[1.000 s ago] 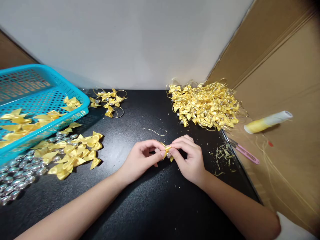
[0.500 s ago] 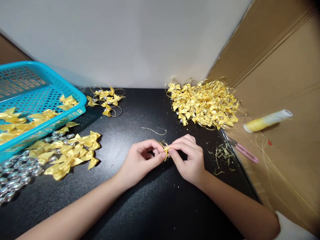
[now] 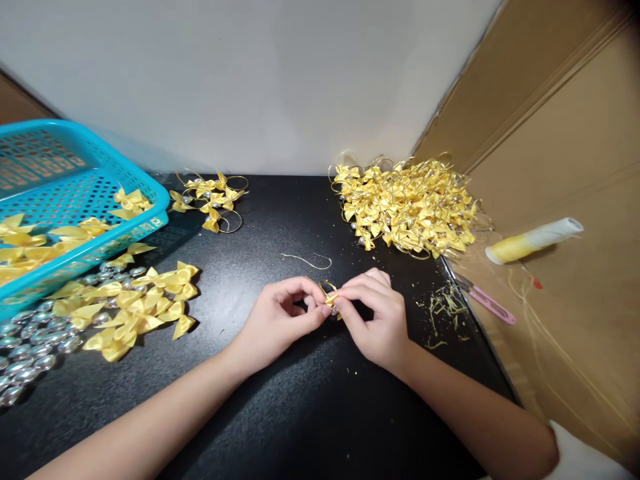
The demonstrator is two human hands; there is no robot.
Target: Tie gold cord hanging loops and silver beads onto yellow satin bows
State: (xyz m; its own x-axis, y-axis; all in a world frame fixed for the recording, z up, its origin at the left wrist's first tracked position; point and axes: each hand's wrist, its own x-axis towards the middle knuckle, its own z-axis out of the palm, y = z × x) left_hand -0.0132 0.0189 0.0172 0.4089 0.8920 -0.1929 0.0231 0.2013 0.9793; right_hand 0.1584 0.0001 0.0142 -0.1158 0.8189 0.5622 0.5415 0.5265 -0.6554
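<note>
Between my two hands, above the black table, is a small yellow ribbon bow [image 3: 331, 301] with a gold cord loop [image 3: 327, 285] rising from it and a silvery bead partly visible below. My left hand [image 3: 287, 310] pinches the bow's left side between thumb and index finger. From the right, the thumb and index finger of my right hand [image 3: 375, 310] pinch its other side. My fingertips cover much of the bow. A loose piece of thin cord [image 3: 307, 261] lies on the table just beyond my hands.
A blue basket [image 3: 163, 200] holding bows stands at left. Beside it lie loose bows [image 3: 145, 303] and silver beads [image 3: 25, 350]. Looped bows form a small group [image 3: 213, 200] and a big pile [image 3: 407, 207] at the back. Thread scraps [image 3: 447, 307], a pink-handled cutter [image 3: 490, 307] and a spool [image 3: 535, 241] are at right.
The bow has turned slightly between my fingertips, and the gold loop and bead show more clearly. Both hands keep nearly the same place and their pinch.
</note>
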